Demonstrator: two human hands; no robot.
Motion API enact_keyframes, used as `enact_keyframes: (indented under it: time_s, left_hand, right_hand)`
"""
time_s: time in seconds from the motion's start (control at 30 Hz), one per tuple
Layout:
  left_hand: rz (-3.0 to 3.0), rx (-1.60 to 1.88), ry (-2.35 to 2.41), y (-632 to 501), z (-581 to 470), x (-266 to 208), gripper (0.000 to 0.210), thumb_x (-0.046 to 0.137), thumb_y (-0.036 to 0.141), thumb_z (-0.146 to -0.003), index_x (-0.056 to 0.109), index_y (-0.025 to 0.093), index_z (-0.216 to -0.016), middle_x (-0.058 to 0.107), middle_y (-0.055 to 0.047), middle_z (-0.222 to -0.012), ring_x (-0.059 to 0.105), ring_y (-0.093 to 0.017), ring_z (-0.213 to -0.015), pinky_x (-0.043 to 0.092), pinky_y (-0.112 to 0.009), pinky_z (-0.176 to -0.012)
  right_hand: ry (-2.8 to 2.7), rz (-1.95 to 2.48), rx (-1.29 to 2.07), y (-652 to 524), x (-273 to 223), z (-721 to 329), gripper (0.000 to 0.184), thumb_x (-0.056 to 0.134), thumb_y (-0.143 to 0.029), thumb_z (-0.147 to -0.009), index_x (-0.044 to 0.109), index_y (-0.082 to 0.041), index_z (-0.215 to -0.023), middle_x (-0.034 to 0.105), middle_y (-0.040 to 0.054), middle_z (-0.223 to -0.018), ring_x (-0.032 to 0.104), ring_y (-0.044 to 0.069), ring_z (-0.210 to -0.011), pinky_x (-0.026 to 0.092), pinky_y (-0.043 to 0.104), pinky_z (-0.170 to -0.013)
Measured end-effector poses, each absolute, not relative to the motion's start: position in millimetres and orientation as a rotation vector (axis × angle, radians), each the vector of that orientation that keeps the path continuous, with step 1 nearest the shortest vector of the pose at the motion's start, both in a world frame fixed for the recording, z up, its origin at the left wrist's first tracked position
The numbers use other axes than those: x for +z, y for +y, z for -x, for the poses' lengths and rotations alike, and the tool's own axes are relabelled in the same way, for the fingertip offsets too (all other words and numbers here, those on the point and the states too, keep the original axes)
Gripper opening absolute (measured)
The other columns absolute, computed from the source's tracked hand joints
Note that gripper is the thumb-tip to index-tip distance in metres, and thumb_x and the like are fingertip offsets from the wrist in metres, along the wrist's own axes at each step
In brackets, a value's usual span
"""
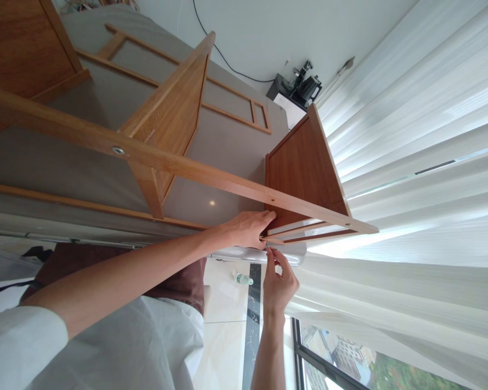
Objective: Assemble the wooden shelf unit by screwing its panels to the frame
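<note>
White curtains fill the room beyond the hands. The left hand presses flat, fingers open, on the wooden shelf frame beside its end panel. Just below, the right hand pinches something too small to identify at the frame's underside, apparently fastening a joint; steady alignment matters next.

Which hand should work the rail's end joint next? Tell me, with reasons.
Probably right. The right hand pinches its fingertips just below the wooden rail, near its end joint. The left hand lies flat against the shelf panel, seemingly bracing it.
</note>
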State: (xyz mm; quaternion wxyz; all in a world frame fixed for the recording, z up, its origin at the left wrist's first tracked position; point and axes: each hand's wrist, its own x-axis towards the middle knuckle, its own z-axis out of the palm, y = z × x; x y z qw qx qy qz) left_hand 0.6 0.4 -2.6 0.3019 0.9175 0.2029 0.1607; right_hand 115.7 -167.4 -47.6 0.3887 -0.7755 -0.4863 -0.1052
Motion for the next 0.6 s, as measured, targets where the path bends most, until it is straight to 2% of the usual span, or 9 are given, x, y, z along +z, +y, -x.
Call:
enact_keyframes:
  time_s: [0.3, 0.47, 0.6]
  left_hand:
    - [-2.436, 0.417, 0.546, 1, -1, -3, 0.053, 0.073, 0.038, -0.075, 0.045, 0.020, -0.116, 0.067, -0.009, -0.117, 0.068, -0.029, -0.095, 0.047, -0.035, -0.070]
    - [-2.436, 0.440, 0.536, 1, -1, -5, 0.053, 0.072, 0.038, -0.075, 0.045, 0.019, -0.117, 0.068, -0.010, -0.116, 0.068, -0.029, -0.094, 0.046, -0.035, -0.068]
    - [-2.443, 0.450, 0.543, 1, -2, -5, 0.047, 0.070, 0.036, -0.075, 0.046, 0.019, -0.113, 0.068, -0.009, -0.112, 0.068, -0.029, -0.091, 0.045, -0.035, -0.066]
  right_hand:
    - [-1.481, 1.911, -0.381, -167, -51, -118, 0.022, 0.057, -0.030, -0.100, 0.075, -0.020, -0.108, 0.076, 0.0060, -0.090, 0.069, 0.016, -0.076, 0.054, 0.028, -0.075]
    - [-1.279, 1.960, -0.343, -163, -50, -112, 0.026, 0.061, -0.040, -0.097, 0.076, -0.019, -0.100, 0.076, 0.0062, -0.086, 0.065, 0.015, -0.066, 0.049, 0.025, -0.058]
    - [-0.985, 2.021, -0.112, -159, -46, -105, 0.031, 0.067, -0.049, -0.091, 0.077, -0.019, -0.092, 0.075, 0.0047, -0.080, 0.066, 0.017, -0.067, 0.050, 0.027, -0.063]
